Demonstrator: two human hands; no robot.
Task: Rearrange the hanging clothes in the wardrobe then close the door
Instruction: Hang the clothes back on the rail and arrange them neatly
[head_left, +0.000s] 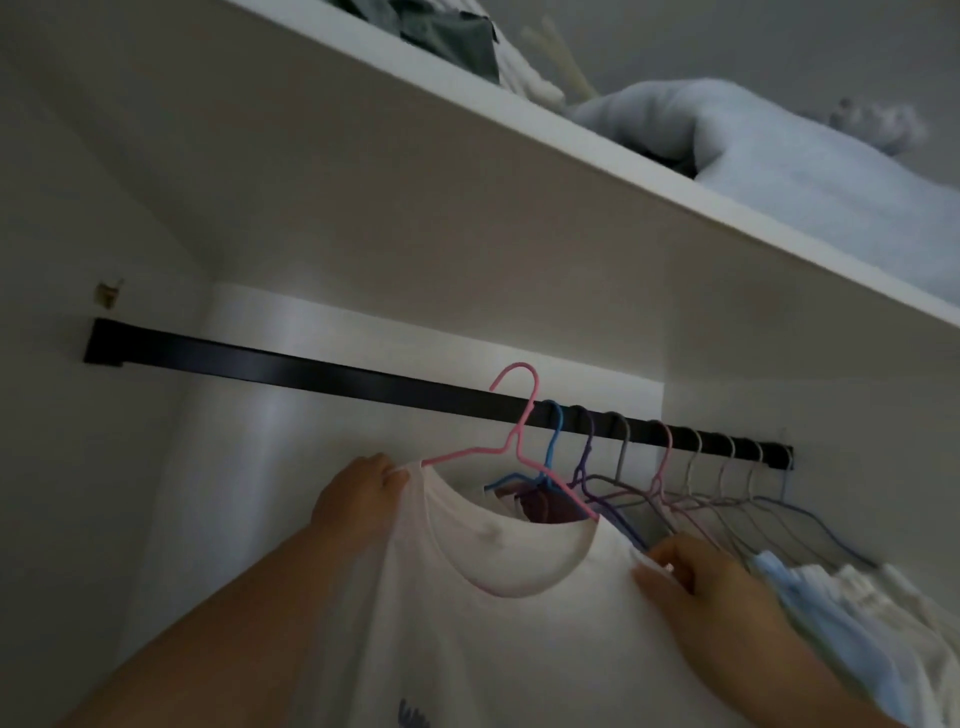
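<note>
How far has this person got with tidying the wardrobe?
Done: a row of hangers sits bunched at the right end of the black rail. In hand: the left hand and right hand hold a white T-shirt by its shoulders; its pink hanger has its hook raised off the rail. Left: hooking it on and closing the door, which is out of view.
</note>
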